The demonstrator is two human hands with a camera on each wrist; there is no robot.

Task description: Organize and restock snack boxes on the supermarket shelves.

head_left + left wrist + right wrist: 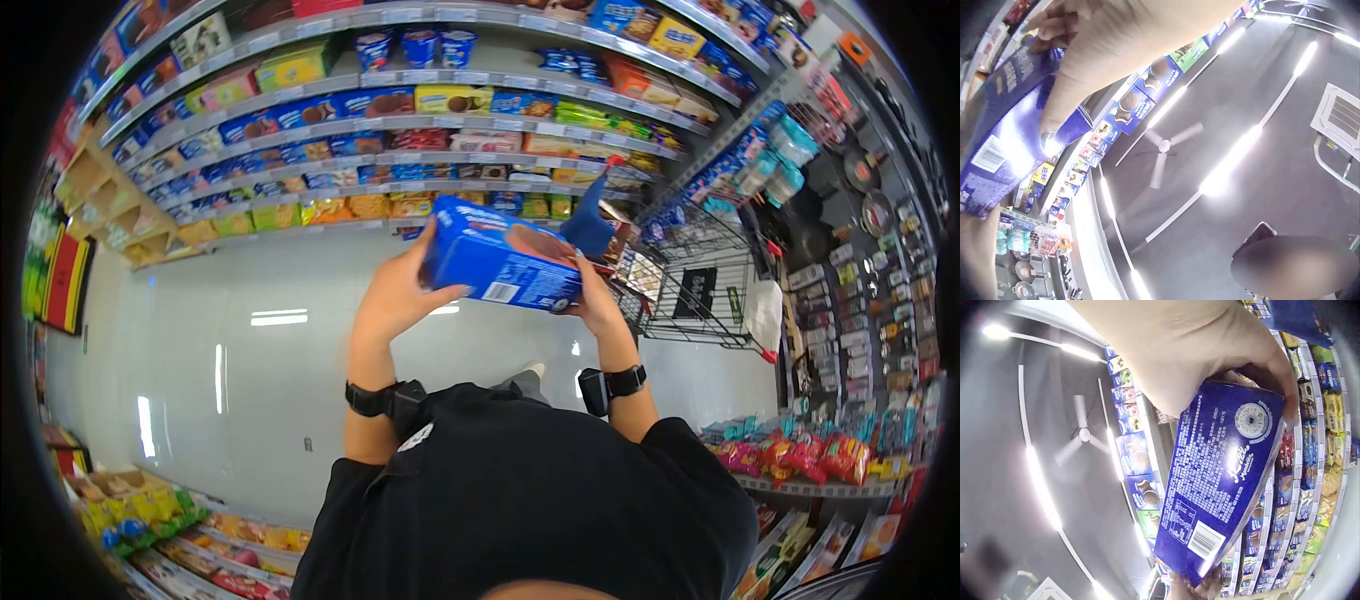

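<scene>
Both hands hold a blue snack box (480,250) in front of the chest, tilted, with a round chocolate-brown biscuit pictured on one face and a barcode on another. The left hand (395,295) grips its left end, thumb laid along the near side. At the opposite end the right hand (597,300) grips the box near a corner. In the left wrist view the left thumb presses on the blue side of the box (1016,137). White print and a round emblem cover the face of the box (1222,469) seen in the right wrist view, where left fingertips show at its lower end.
Shelves (400,80) of packaged biscuits and snacks run across the front. A black wire shopping cart (690,300) stands at the right, with a dark blue item (592,222) by its near-left side. Pans (862,170) hang on the right; snack bags (140,510) fill a rack behind left.
</scene>
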